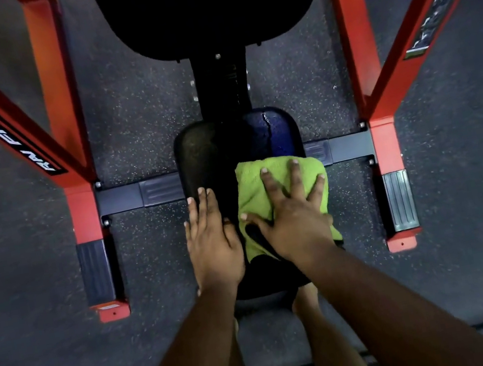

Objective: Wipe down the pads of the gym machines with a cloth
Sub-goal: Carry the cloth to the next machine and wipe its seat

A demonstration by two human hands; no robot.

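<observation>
the right hand [291, 219] presses flat, fingers spread, on a green cloth [255, 193] lying over the right half of a black seat pad [199, 154]. the left hand [211, 239] rests flat on the pad's left edge, fingers straight and together. beyond the seat a larger black back pad [202, 5] sits between two red frame beams [61, 117], above speckled dark flooring [131, 112]. the pad's far right part looks wet and shiny.

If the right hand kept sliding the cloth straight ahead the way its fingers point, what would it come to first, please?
Probably the glossy, wet-looking far part of the seat pad, just beyond the green cloth under the right hand. Past the pad's edge stands the black post; its depth is unclear.
</observation>
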